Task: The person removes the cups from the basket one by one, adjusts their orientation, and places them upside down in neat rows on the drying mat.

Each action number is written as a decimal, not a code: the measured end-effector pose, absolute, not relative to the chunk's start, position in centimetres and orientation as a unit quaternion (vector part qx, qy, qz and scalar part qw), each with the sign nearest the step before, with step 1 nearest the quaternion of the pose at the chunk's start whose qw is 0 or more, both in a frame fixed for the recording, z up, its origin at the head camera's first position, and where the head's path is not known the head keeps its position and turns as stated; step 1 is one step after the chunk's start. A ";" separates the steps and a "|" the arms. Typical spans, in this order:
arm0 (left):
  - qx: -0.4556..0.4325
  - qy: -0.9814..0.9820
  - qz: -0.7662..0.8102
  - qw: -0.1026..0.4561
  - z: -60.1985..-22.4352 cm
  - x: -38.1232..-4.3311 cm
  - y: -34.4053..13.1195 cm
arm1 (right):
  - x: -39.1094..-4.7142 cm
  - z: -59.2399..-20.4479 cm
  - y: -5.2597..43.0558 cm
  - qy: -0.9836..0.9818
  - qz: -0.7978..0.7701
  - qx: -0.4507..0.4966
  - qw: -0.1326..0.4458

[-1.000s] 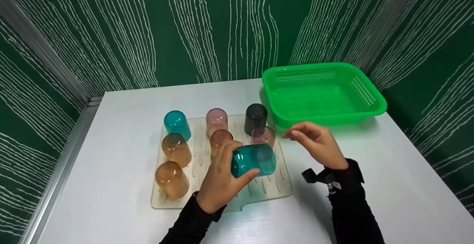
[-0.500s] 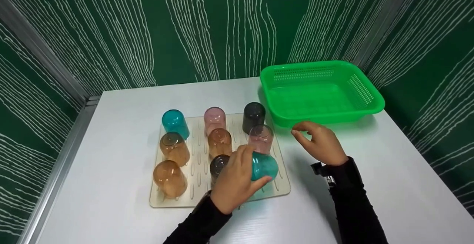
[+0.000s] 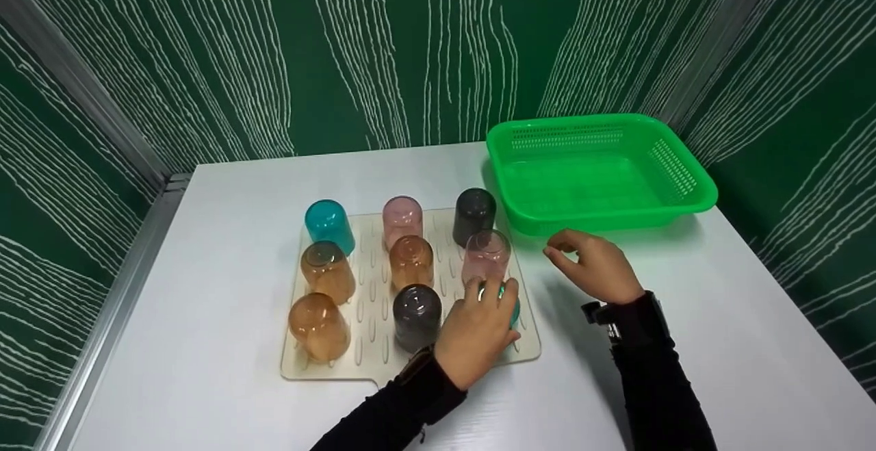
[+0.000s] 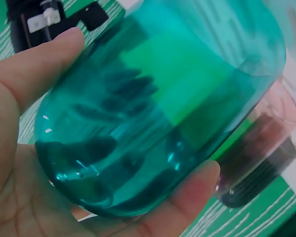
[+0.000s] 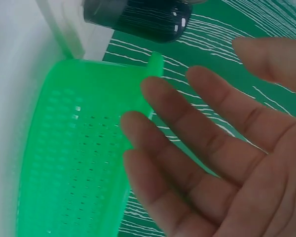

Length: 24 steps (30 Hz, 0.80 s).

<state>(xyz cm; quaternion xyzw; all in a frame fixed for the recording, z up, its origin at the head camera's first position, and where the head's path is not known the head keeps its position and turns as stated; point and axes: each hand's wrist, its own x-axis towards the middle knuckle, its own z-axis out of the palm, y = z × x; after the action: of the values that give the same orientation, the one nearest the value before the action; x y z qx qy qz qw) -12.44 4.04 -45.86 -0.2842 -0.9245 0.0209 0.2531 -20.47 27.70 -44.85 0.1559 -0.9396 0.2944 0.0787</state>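
Observation:
My left hand grips a teal see-through cup from above, thumb on one side and fingers on the other. In the head view the hand covers most of that cup, which stands at the front right corner of a beige drying mat. Just behind it is a clear pink cup, and to its left a dark grey cup; both are upside down. My right hand hovers right of the mat, fingers loosely bent, with nothing in it.
A green plastic basket stands at the back right. More upturned cups share the mat: a teal cup, a pink cup, a dark cup and several amber cups. Patterned green walls enclose the white table.
My left hand has turned the teal cup from lying sideways to bottom up and lowered it to the mat's front right corner. The right hand has shifted slightly right.

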 end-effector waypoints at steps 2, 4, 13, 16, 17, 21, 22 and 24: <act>-0.283 -0.927 0.026 0.244 -46.1 -12.6 4.5 | -20.6 -45.1 27.7 -0.940 0.293 0.157 0.071; -0.283 -0.929 0.022 0.238 -46.4 -12.8 4.9 | -20.8 -45.3 27.8 -0.941 0.292 0.157 0.064; -0.302 -0.923 0.040 0.234 -47.2 -13.4 5.4 | -20.7 -45.4 27.9 -0.942 0.293 0.156 0.059; -0.305 -0.923 0.041 0.232 -47.2 -13.4 5.4 | -20.7 -45.3 27.8 -0.942 0.293 0.155 0.057; -0.304 -0.923 0.039 0.232 -47.2 -13.5 5.5 | -20.7 -45.3 27.8 -0.942 0.292 0.154 0.056; -0.301 -0.922 0.038 0.239 -47.2 -13.5 5.5 | -20.8 -45.4 27.7 -0.944 0.289 0.152 0.054; -0.301 -0.922 0.036 0.242 -47.2 -13.5 5.5 | -20.8 -45.4 27.7 -0.944 0.288 0.152 0.053; -0.300 -0.922 0.031 0.243 -47.2 -13.5 5.5 | -20.8 -45.4 27.7 -0.945 0.285 0.152 0.053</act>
<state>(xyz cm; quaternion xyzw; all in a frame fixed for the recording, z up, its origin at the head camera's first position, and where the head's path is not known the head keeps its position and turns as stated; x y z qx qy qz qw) -13.49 5.50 -47.19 -0.2999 -0.9219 0.0311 0.2435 -20.77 27.71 -45.41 0.1520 -0.9448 0.2854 0.0526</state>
